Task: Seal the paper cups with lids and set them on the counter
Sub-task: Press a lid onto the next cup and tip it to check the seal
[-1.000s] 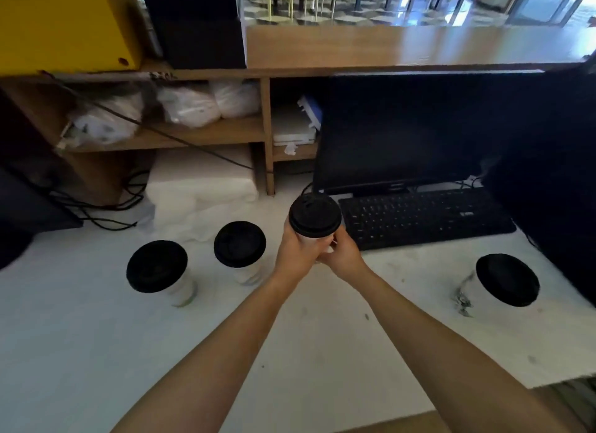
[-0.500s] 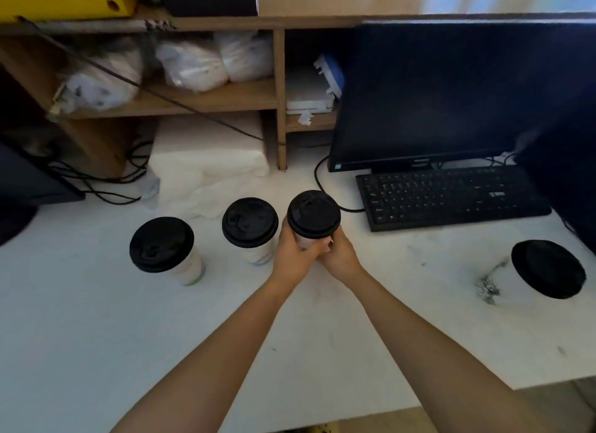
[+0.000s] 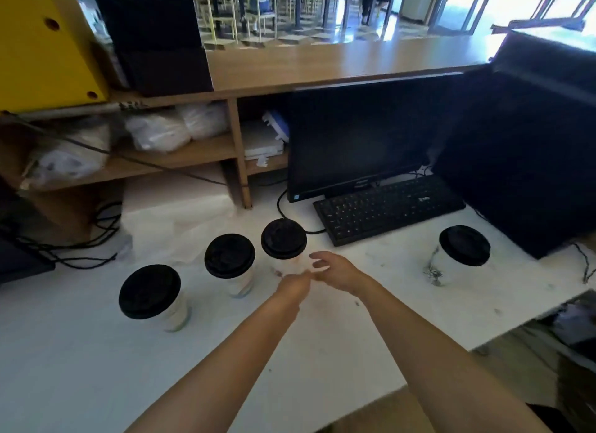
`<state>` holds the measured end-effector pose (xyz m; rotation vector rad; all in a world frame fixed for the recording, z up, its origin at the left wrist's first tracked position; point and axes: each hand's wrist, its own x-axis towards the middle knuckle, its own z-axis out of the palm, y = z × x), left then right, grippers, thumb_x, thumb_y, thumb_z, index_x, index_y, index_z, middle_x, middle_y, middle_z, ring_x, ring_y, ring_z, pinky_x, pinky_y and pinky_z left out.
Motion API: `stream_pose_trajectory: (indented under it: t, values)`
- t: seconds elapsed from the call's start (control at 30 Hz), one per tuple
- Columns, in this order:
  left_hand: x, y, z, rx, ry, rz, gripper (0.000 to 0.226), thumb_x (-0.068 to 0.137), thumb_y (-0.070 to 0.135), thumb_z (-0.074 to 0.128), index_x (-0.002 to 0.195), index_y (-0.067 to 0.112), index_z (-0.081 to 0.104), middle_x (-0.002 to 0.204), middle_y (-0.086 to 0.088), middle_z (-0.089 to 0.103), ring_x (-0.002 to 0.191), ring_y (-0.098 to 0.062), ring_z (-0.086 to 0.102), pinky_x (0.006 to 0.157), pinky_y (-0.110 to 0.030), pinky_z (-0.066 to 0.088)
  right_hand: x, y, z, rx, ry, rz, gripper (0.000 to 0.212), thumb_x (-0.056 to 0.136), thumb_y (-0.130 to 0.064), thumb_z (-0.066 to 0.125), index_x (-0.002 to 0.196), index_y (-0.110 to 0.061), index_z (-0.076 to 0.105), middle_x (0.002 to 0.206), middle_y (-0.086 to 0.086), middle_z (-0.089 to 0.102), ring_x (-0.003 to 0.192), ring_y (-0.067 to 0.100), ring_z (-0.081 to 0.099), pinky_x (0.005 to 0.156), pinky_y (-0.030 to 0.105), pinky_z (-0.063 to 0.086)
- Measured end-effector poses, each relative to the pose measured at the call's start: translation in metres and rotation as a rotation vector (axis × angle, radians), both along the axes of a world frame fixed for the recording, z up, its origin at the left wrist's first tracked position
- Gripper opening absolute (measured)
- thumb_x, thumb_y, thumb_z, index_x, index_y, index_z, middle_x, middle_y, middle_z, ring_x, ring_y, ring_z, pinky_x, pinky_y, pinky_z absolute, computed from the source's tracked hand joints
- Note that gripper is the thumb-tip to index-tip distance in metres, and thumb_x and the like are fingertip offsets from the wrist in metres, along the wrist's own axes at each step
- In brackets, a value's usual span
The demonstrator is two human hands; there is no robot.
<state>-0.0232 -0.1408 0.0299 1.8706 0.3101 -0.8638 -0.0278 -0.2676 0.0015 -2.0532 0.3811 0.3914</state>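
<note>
White stone-look counter (image 3: 96, 368) fills the lower frame, with four paper cups standing upright on it, each capped with a black lid. Three cups form a slanted row: first cup (image 3: 150, 295) at 8 o'clock of centre, second cup (image 3: 230, 261) just beyond it, third cup (image 3: 283, 244) nearest the middle. The fourth cup (image 3: 464, 249) stands well apart at 3 o'clock, with a dark printed pattern low on its side that is too blurred to make out.

Two bare hands reach in from 6 o'clock. The left hand (image 3: 292, 287) is blurred, its fingers loosely curled, holding nothing, just below the third cup's base. The right hand (image 3: 335, 270) has its fingers spread and empty, just right of that cup. Whether either hand touches the cup cannot be told.

One black monitor (image 3: 361, 139) with a dark screen stands at 1 o'clock; a small logo on its lower bezel is too small to read. One black keyboard (image 3: 387, 208) lies before it, its key legends unreadable. Black cables (image 3: 96, 239) trail at 9 o'clock beside crumpled white paper (image 3: 177, 226).

Wooden shelves (image 3: 180, 152) at 10 o'clock hold three white plastic bags (image 3: 158, 133). One yellow panel (image 3: 38, 42) sits at 11 o'clock.
</note>
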Motion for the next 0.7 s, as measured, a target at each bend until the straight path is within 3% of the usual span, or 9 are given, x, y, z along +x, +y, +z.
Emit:
stream_pose_trajectory:
  t: [0.13, 0.3, 0.5, 0.7]
  values:
    - [-0.014, -0.019, 0.024, 0.095, -0.043, -0.326, 0.043, 0.098, 0.027, 0.043, 0.134, 0.004, 0.041, 0.138, -0.017, 0.045, 0.123, -0.034, 0.047, 0.095, -0.040, 0.043, -0.037, -0.027, 0.026, 0.019, 0.121, -0.078, 0.034, 0.089, -0.014, 0.060, 0.122, -0.009, 0.059, 0.118, 0.014, 0.063, 0.094, 0.020, 0.058, 0.083, 0.033, 0.048]
    - [-0.021, -0.049, 0.024, 0.127, -0.189, -0.595, 0.040, 0.096, 0.024, 0.045, 0.133, 0.009, 0.046, 0.135, -0.011, 0.049, 0.119, -0.029, 0.050, 0.093, -0.036, 0.046, -0.100, -0.069, 0.035, -0.028, 0.215, -0.188, 0.033, 0.091, -0.026, 0.060, 0.120, -0.009, 0.057, 0.112, 0.005, 0.060, 0.099, 0.020, 0.060, 0.087, 0.035, 0.049]
    - [-0.035, -0.104, 0.011, 0.082, -0.244, -0.759, 0.063, 0.088, 0.031, 0.059, 0.144, 0.018, 0.032, 0.144, -0.009, 0.041, 0.123, -0.026, 0.049, 0.096, -0.034, 0.044, -0.153, -0.147, 0.027, -0.213, 0.273, -0.333, 0.050, 0.091, -0.038, 0.057, 0.132, -0.009, 0.049, 0.131, 0.009, 0.052, 0.110, 0.025, 0.055, 0.081, 0.030, 0.043]
    - [-0.030, -0.181, 0.008, -0.015, -0.283, -0.723, 0.089, 0.079, 0.022, 0.072, 0.149, 0.020, 0.016, 0.151, -0.011, 0.031, 0.132, -0.026, 0.040, 0.105, -0.034, 0.040, -0.155, -0.221, 0.023, -0.257, 0.226, -0.419, 0.078, 0.089, -0.038, 0.062, 0.147, -0.005, 0.021, 0.151, 0.016, 0.032, 0.133, 0.031, 0.040, 0.102, 0.035, 0.038]
